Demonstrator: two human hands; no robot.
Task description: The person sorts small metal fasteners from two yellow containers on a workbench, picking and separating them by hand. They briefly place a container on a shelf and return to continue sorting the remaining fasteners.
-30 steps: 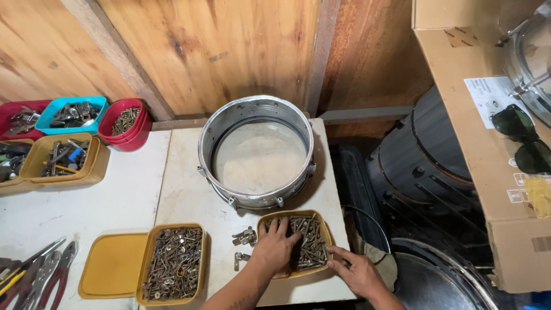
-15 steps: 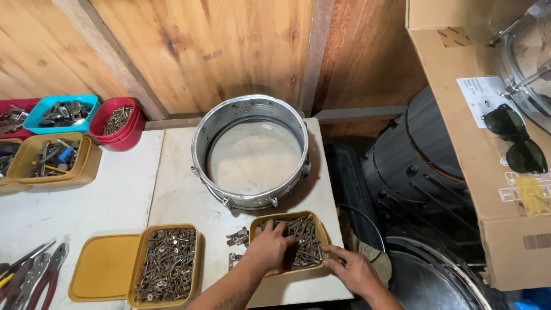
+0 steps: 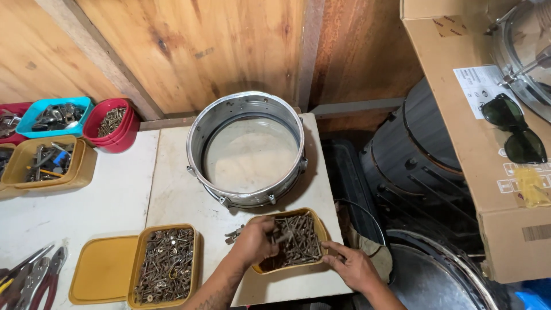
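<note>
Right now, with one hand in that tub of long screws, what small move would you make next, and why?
Probably lift the left hand slightly out of the yellow tub, fingers pinched on a long screw. It is already dug into the pile, the right hand steadies the tub's edge, and the open metal drum shell sits just behind.
</note>
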